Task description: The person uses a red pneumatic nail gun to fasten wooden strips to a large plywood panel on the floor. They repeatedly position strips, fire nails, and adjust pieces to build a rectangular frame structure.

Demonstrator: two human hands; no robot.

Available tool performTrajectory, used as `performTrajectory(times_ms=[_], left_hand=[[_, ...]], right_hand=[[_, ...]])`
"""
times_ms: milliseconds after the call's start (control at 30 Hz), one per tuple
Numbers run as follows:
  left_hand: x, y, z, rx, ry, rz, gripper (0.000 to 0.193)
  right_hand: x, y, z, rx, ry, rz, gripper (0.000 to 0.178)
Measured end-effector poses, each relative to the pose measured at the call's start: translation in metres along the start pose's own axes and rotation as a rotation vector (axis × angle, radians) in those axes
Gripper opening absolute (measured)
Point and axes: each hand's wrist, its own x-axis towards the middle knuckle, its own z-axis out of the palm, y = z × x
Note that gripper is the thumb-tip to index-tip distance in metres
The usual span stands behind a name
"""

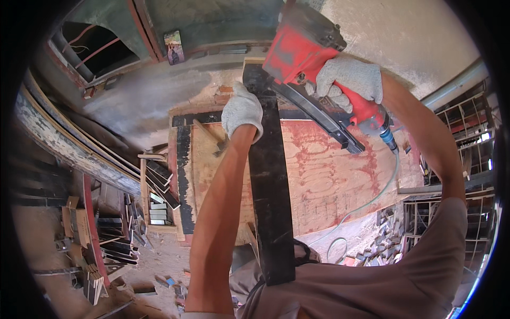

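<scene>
A long black board (272,202) stretches from my body toward the wall, over a reddish, stained plywood worktop (340,181). My left hand (242,112), in a pale knit glove, is closed on the board's left edge near the far end. My right hand (350,80), gloved alike, grips the handle of a red and black nail gun (297,53). The gun's nose is beside the board's far end; whether they touch I cannot tell. Its long black magazine (319,114) slants over the worktop. A thin air hose (394,173) hangs from the blue fitting on the handle.
What looks like a hammer (208,132) lies on the worktop left of the board. Stacked wood offcuts (158,212) are at the left, and more scraps (380,242) are heaped at the lower right. Metal racks (467,122) stand right; a wall (212,24) closes the far side.
</scene>
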Motion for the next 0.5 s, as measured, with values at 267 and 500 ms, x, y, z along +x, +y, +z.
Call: performTrajectory(times_ms=[267, 500], left_hand=[[0.000, 0.003, -0.003, -0.074, -0.025, -0.031, 0.083], [0.010, -0.001, 0.018, -0.144, -0.112, 0.013, 0.085]], right_hand=[[-0.070, 0.091, 0.005, -0.356, 0.106, -0.240, 0.014], [-0.195, 0.253, 0.108, 0.301, 0.330, 0.237, 0.006]])
